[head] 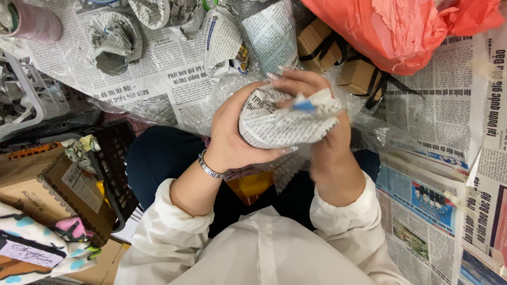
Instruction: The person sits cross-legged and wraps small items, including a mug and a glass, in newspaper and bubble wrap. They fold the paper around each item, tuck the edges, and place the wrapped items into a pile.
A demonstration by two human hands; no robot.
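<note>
I hold a rounded bundle wrapped in newspaper (280, 121) in front of me, over my lap. My left hand (229, 134) cups its left side and underside; a metal bracelet sits on that wrist. My right hand (325, 150), blurred, grips the bundle's right side from below, with fingers curled over the top. Clear bubble wrap (369, 129) lies crumpled under and behind the bundle.
Several more newspaper-wrapped bundles (113, 39) lie at the top on spread newspaper (438, 84). Small brown boxes with black ribbon (317, 45) sit under an orange plastic bag (391, 26). A black crate (113, 163) and cardboard boxes (42, 184) stand at left.
</note>
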